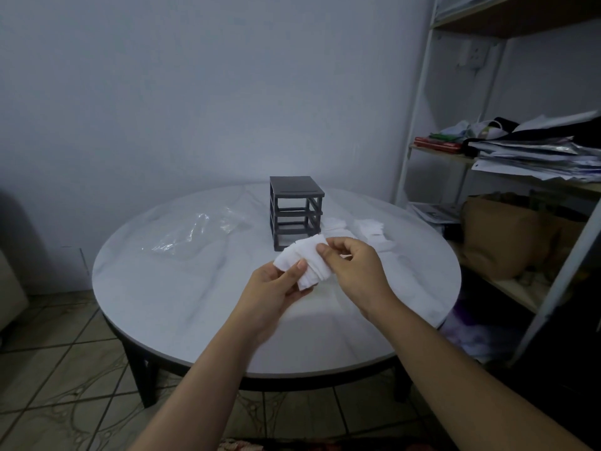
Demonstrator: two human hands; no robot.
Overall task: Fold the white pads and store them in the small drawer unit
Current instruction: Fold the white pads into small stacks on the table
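A bunch of white pads [307, 260] is held above the round white table [182, 304], fanned out between both hands. My left hand [276, 288] grips the bunch from below with the thumb on top. My right hand [353, 266] pinches its upper right edge. Behind them stands the small dark grey drawer unit [296, 211]; its slots look empty, with no drawers visible. More white pads [374, 234] lie in loose heaps on the table to the right of the unit.
A crumpled clear plastic bag [198, 231] lies on the table left of the unit. A white metal shelf rack [507, 157] stacked with papers and bags stands close to the table's right side. Tiled floor lies below.
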